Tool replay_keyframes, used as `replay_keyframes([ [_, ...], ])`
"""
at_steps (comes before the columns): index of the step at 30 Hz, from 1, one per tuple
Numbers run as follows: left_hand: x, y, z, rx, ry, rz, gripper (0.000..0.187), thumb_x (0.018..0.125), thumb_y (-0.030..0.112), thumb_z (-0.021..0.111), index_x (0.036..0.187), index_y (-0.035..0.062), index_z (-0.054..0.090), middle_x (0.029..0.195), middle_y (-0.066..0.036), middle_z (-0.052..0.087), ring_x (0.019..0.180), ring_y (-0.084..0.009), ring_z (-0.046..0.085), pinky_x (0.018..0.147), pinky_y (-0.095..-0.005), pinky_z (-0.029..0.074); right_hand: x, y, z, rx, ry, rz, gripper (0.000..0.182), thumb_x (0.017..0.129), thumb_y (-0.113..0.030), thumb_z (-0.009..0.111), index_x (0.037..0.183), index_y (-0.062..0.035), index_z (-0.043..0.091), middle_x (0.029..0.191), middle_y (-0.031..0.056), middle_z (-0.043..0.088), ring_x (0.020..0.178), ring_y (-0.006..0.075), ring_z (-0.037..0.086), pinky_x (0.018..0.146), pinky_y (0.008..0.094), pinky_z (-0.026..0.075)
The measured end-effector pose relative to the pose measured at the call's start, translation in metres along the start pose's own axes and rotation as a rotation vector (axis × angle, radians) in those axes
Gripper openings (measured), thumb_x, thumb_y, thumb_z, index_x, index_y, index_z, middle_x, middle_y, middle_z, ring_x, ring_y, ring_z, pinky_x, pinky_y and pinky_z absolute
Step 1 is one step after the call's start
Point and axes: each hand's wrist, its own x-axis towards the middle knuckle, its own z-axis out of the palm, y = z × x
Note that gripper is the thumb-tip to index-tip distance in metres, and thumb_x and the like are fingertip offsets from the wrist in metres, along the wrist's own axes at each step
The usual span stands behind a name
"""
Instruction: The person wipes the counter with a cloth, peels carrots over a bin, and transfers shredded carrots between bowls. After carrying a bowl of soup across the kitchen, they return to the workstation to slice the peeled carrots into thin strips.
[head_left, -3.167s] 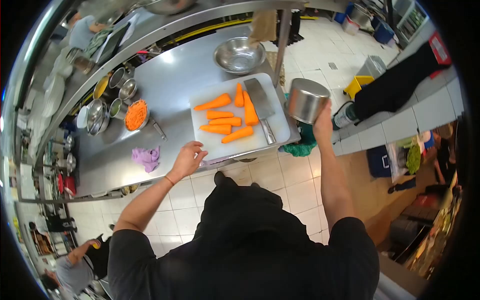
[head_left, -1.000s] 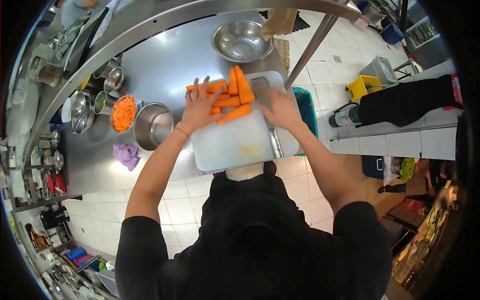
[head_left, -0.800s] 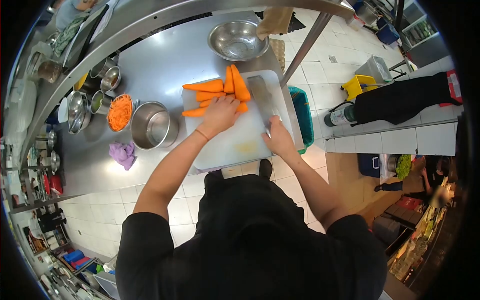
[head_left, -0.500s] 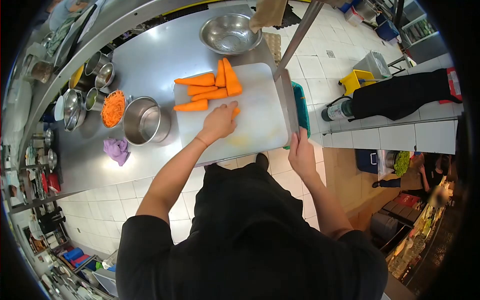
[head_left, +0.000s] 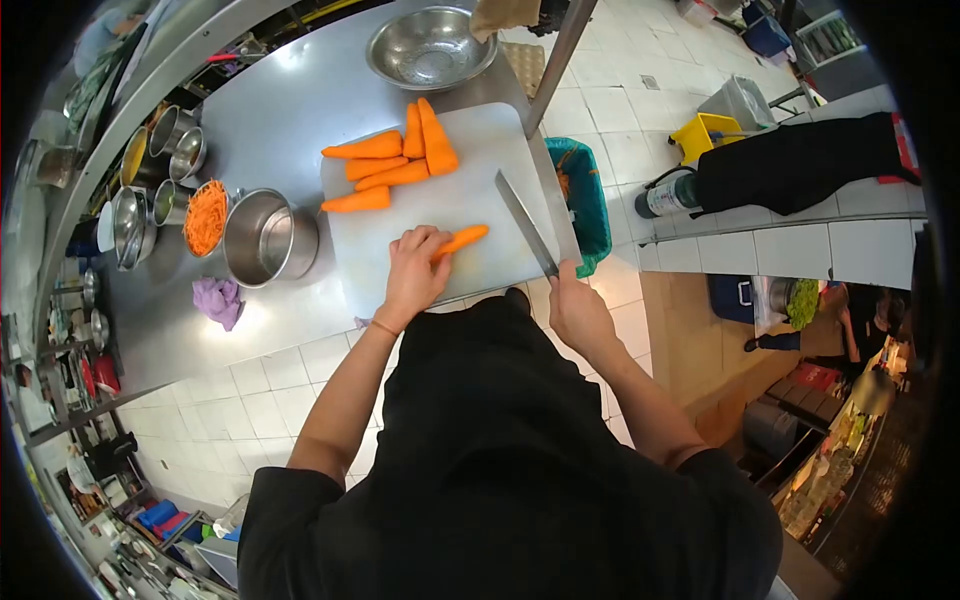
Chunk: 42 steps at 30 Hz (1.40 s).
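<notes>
On the white cutting board (head_left: pixel 500 130), my left hand (head_left: pixel 415 268) is closed on the thick end of a peeled carrot (head_left: pixel 465 239), whose tip points right. My right hand (head_left: pixel 580 318) grips the handle of a kitchen knife (head_left: pixel 525 219) at the board's right edge. The long blade lies over the board, angled up and left, apart from the held carrot. Several more peeled carrots (head_left: pixel 391 174) rest in a group on the board's upper left part.
A deep steel pot (head_left: pixel 247 240) stands left of the board, by a container of shredded carrot (head_left: pixel 206 218) and a purple cloth (head_left: pixel 217 301). A steel bowl (head_left: pixel 432 50) sits at the back. A green-lined bin (head_left: pixel 595 220) is beside the table's right edge.
The knife now shows in my right hand, its blade over the board. My left hand has drawn the carrot nearer the board's front edge. The view has shifted slightly.
</notes>
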Motion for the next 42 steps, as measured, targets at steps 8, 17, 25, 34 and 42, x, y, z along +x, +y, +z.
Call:
replay_keyframes([
  [8, 0.004, 0.000, 0.001, -0.032, -0.066, 0.015, 0.028, 0.078, 0.007, 0.067, 0.105, 0.0083, 0.066, 0.106, -0.007, 0.061, 0.099, -0.0299, 0.055, 0.088, -0.0415, 0.044, 0.013, 0.000, 0.039, 0.048, -0.069, -0.098, 0.024, 0.094, -0.011, 0.048, 0.113, 0.0029, 0.043, 0.080, 0.0288, 0.066, 0.078, 0.0489, 0.065, 0.070, 0.0586, 0.051],
  [17, 0.043, 0.064, 0.009, 0.085, 0.020, 0.278, 0.031, 0.082, 0.015, 0.070, 0.112, 0.0053, 0.065, 0.114, -0.009, 0.063, 0.111, -0.0299, 0.057, 0.095, -0.0428, 0.043, 0.010, 0.062, -0.009, -0.211, 0.342, -0.038, 0.031, 0.088, -0.013, 0.061, 0.110, -0.0033, 0.042, 0.088, 0.0242, 0.064, 0.081, 0.0452, 0.066, 0.066, 0.0540, 0.052],
  [25, 0.098, 0.164, 0.109, 0.049, -0.499, 0.795, 0.078, 0.087, 0.047, 0.067, 0.145, 0.0002, 0.044, 0.149, -0.022, 0.043, 0.144, -0.0346, 0.035, 0.121, -0.0451, 0.025, -0.003, 0.120, -0.040, 0.005, 0.440, 0.088, 0.041, 0.082, -0.012, 0.070, 0.110, -0.0037, 0.041, 0.086, 0.0229, 0.067, 0.083, 0.0440, 0.068, 0.071, 0.0530, 0.053],
  [34, 0.151, 0.107, 0.078, 0.115, 0.037, 0.259, 0.046, 0.089, 0.021, 0.070, 0.128, -0.0007, 0.058, 0.137, -0.023, 0.053, 0.131, -0.0405, 0.047, 0.111, -0.0480, 0.038, -0.018, 0.188, -0.077, 1.237, 0.005, 0.220, 0.020, 0.100, -0.017, 0.056, 0.115, -0.0048, 0.056, 0.064, 0.0032, 0.055, 0.044, 0.0107, 0.051, 0.036, 0.0281, 0.041],
  [42, 0.009, 0.038, -0.020, -0.066, 0.371, -0.168, 0.011, 0.091, 0.012, 0.068, 0.087, 0.0025, 0.066, 0.084, -0.012, 0.066, 0.064, -0.0285, 0.062, 0.059, -0.0352, 0.050, 0.031, 0.161, -0.051, 1.313, -0.153, -0.018, 0.039, 0.089, -0.009, 0.058, 0.126, -0.0026, 0.050, 0.059, 0.0074, 0.054, 0.039, 0.0159, 0.050, 0.037, 0.0287, 0.044],
])
